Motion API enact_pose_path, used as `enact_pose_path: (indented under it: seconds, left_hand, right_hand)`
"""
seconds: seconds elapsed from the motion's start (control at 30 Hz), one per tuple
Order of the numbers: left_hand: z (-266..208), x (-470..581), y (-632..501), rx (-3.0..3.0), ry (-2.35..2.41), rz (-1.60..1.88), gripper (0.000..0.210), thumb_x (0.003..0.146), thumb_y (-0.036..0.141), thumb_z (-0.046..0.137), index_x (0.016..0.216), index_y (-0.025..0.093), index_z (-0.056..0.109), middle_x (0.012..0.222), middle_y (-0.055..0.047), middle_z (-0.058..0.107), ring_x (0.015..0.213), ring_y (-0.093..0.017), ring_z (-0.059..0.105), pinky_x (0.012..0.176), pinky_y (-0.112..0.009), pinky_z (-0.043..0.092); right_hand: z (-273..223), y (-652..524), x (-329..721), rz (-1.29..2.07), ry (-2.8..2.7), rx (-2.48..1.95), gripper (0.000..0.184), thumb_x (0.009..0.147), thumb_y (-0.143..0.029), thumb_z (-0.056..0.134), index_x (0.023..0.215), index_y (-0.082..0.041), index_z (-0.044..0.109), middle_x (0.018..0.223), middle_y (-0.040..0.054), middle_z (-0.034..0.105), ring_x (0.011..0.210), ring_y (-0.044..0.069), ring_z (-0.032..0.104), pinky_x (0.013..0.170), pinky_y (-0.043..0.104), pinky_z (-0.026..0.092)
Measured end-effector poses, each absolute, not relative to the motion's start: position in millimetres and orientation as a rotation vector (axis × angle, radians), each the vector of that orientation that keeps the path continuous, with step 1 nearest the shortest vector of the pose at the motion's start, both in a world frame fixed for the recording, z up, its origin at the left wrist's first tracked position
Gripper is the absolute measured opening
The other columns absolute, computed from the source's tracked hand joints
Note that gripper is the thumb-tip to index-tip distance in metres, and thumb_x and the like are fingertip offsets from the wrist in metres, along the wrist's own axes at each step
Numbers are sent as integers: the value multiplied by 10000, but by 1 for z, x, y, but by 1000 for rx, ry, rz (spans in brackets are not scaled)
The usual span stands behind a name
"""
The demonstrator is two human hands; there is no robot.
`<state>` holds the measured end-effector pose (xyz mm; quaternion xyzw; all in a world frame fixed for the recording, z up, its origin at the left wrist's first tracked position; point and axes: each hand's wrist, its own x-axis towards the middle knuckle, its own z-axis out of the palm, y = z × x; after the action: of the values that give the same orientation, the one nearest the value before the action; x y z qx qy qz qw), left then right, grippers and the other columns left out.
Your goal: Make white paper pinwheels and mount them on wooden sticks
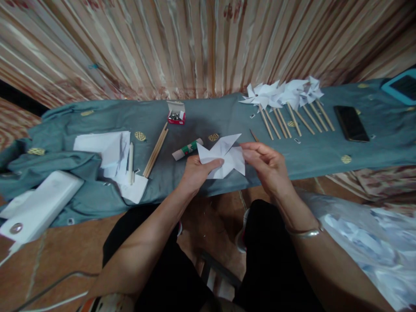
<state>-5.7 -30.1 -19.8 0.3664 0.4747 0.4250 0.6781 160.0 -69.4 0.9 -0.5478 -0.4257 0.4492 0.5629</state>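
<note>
A white paper pinwheel [227, 158] without a stick is held over the near edge of the cloth-covered table. My left hand [198, 171] grips it from the left, thumb pressed on the middle and the other fingers hidden beneath. At the right, my right hand [264, 162] pinches the edge of a blade between thumb and fingers. Just behind the pinwheel lies a green and white glue stick [187, 149]. A thin, pointed brown tool [254, 135] lies partly behind my right hand; its kind is unclear.
Finished pinwheels [276, 95] on sticks lie at the back right, beside a black phone [351, 123]. Leftward are loose wooden sticks [156, 151], an open red box [176, 117] of small metal pieces, and paper sheets [113, 149]. A plastic bag [367, 242] stands low right.
</note>
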Motion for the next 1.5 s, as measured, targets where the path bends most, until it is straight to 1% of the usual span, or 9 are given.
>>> enact_pose_path:
  seconds: [0.1,0.23,0.33,0.47,0.77,1.1,1.27,1.37,1.5]
  left_hand:
    - [-19,-5,-30,795,1061,941,223,482,242,822,646,129,721,655,-24,711,584,-135,598,610,-263,471]
    - [-19,-3,-32,788,1049,924,219,479,239,826,642,133,725,663,-26,717,589,-138,604,606,-263,479]
    - [-18,-3,-32,795,1042,931,202,493,233,821,646,138,730,673,-25,722,598,-136,609,620,-265,487]
    - [-19,-3,-33,814,1032,937,191,511,229,816,660,140,736,693,-27,729,610,-138,618,627,-263,489]
    - [-22,-2,-33,831,1008,927,201,504,233,828,657,141,735,670,-13,719,592,-128,606,618,-253,481]
    - [-22,-1,-36,856,1049,890,226,521,256,827,692,136,739,720,-33,734,638,-155,633,644,-273,496]
    - [-21,-2,-35,831,1065,901,219,502,242,830,662,132,727,702,-30,728,617,-146,619,621,-265,486]
    - [-20,-2,-35,787,1046,901,219,505,240,831,660,126,725,688,-30,725,600,-139,613,616,-261,482]
    - [-20,-2,-36,766,1028,889,219,519,238,827,679,126,730,704,-35,732,616,-147,626,640,-268,486]
  right_hand:
    - [2,-67,161,1142,-868,-1232,235,745,-466,717,825,-248,747,759,-3,719,633,95,612,589,227,487]
    - [2,-65,159,1238,-754,-1246,207,614,-406,829,706,-242,742,705,-23,718,574,88,587,552,221,485]
    - [2,-65,157,1324,-733,-1248,232,561,-383,859,702,-236,748,715,-17,729,599,97,604,575,227,496]
    - [0,-67,157,1338,-789,-1263,240,585,-399,848,736,-239,752,661,-14,711,595,115,600,586,255,496]
    - [-2,-68,158,1320,-806,-1318,246,550,-355,862,719,-221,745,713,-6,740,593,106,620,593,252,516]
    - [-7,-69,157,1260,-872,-1327,281,579,-417,844,723,-213,715,671,-9,715,570,112,605,551,251,489]
    - [-4,-67,163,1238,-876,-1275,291,712,-531,725,717,-240,717,622,-9,663,536,122,572,516,267,482]
    - [-1,-68,166,1156,-968,-1301,243,726,-472,732,807,-242,725,697,2,687,580,127,591,556,280,496]
    - [4,-74,162,836,-1167,-1404,125,746,-338,734,828,-245,718,757,2,709,656,146,624,655,313,518]
